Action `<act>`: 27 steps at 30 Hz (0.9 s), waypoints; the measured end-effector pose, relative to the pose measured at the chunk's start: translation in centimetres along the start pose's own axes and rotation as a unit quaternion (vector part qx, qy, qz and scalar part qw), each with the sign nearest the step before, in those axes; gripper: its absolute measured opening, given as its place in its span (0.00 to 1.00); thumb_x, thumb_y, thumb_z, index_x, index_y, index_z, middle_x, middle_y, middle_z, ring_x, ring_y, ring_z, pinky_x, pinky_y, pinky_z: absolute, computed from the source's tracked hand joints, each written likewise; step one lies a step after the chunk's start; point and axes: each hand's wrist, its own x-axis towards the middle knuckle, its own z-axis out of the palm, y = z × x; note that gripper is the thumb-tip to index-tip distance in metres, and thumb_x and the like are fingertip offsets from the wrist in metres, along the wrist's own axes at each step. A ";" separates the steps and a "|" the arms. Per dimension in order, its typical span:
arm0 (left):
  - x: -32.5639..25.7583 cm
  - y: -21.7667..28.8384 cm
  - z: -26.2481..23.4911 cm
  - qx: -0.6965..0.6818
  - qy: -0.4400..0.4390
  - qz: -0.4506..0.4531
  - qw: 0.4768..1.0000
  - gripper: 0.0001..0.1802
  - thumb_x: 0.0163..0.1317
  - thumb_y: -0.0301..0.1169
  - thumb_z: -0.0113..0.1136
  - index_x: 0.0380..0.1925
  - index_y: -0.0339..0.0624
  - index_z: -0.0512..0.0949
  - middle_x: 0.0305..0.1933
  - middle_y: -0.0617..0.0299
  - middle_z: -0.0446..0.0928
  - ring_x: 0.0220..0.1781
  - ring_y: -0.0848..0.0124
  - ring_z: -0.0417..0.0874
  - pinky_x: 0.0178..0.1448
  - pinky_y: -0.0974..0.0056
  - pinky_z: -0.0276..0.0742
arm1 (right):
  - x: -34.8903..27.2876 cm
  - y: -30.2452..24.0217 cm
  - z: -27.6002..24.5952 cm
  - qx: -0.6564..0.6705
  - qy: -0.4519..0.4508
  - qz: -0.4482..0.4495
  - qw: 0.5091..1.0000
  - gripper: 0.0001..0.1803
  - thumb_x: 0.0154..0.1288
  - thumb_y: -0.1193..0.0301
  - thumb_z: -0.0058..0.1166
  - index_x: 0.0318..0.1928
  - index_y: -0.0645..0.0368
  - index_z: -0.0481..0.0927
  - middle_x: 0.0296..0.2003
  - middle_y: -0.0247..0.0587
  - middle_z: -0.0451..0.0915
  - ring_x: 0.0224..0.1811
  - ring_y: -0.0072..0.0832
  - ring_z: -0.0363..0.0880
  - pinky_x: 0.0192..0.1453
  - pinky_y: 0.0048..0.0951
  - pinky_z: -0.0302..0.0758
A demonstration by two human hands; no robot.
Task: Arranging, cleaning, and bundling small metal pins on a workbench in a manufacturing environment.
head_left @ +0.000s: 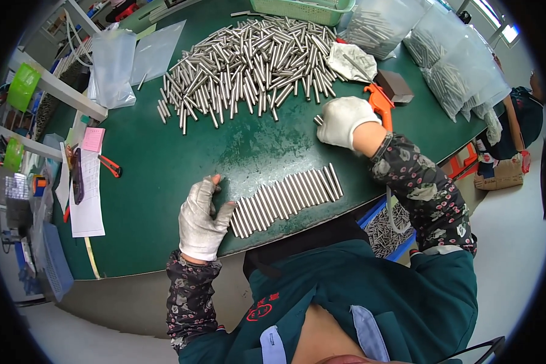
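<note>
A row of shiny metal pins (285, 197) lies side by side on the green tabletop, close to its front edge. At the row's left end rests my left hand (201, 218) in a white glove, fingertips bare, thumb and fingers apart; the thumb is by the first pin. My gloved right hand (347, 121) is closed, beyond the row and to its right. Short pin ends (318, 120) poke out of its left side; the rest of them is hidden in the fist. Farther back spreads a large heap of loose pins (249, 67).
An orange air gun (379, 100), a brown block (394, 87) and a white cloth (350, 62) lie right of the heap. Bags of pins (449, 67) crowd the back right. Papers (88, 194) and a red cutter (110, 165) are left. A blue bin (400, 250) stands below the edge.
</note>
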 end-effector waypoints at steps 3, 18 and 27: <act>0.3 0.1 0.1 -0.017 0.009 0.002 1.000 0.27 0.49 0.36 0.65 0.49 0.39 0.71 0.36 0.58 0.74 0.16 0.74 0.66 0.23 0.70 0.67 | -1.3 0.6 -0.6 0.003 -0.073 0.028 0.997 0.15 0.50 0.64 0.47 0.27 0.62 0.82 0.28 0.53 0.79 0.34 0.45 0.79 0.41 0.39 0.75; 0.0 -0.2 0.1 -0.038 0.010 0.000 0.999 0.27 0.49 0.30 0.64 0.51 0.39 0.70 0.37 0.59 0.74 0.15 0.76 0.63 0.22 0.71 0.65 | -6.9 2.7 2.2 0.250 0.013 -0.044 0.967 0.14 0.48 0.62 0.50 0.29 0.58 0.82 0.23 0.50 0.78 0.29 0.45 0.78 0.36 0.36 0.75; 0.1 -0.2 -0.1 -0.028 -0.003 0.002 1.000 0.27 0.49 0.35 0.65 0.50 0.40 0.71 0.38 0.58 0.74 0.21 0.73 0.68 0.28 0.69 0.68 | -9.2 3.8 4.1 0.030 0.152 -0.313 0.937 0.13 0.46 0.73 0.52 0.37 0.58 0.73 0.27 0.39 0.73 0.31 0.36 0.76 0.32 0.34 0.73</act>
